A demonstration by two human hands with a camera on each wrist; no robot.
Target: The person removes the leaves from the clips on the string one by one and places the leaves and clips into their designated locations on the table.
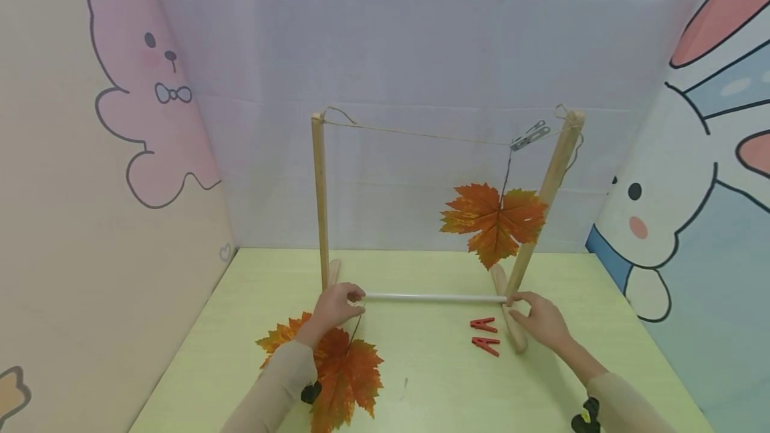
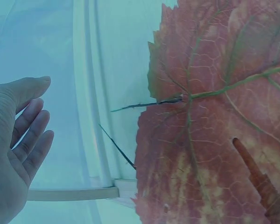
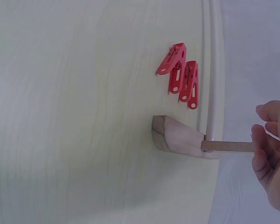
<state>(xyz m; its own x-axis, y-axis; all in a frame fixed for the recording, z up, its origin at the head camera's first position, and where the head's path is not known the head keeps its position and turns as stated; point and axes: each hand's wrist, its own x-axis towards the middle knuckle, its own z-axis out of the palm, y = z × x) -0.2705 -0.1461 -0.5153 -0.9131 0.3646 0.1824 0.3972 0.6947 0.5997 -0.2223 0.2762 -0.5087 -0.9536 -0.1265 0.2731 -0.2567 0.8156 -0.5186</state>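
Observation:
My left hand (image 1: 335, 309) hovers by the foot of the left wooden post (image 1: 320, 199), near one end of a white rod (image 1: 436, 297). In the left wrist view its thumb and fingers stand apart with nothing between them. Two orange maple leaves (image 1: 349, 379) lie by my left forearm, partly hidden by it; their thin dark stems (image 2: 119, 148) end short of the fingers. My right hand (image 1: 541, 319) is beside the right wooden post (image 3: 228, 146), fingers relaxed and thumb apart. Whether the fingertips touch that post cannot be made out.
String (image 1: 421, 133) spans the post tops. A grey clothespin (image 1: 529, 136) on it holds another maple leaf (image 1: 496, 222) by the stem. Two red clothespins (image 1: 484, 345) lie left of the right wooden foot (image 3: 182, 135). A white cloth (image 1: 385, 52) hangs behind the pale table (image 1: 433, 393).

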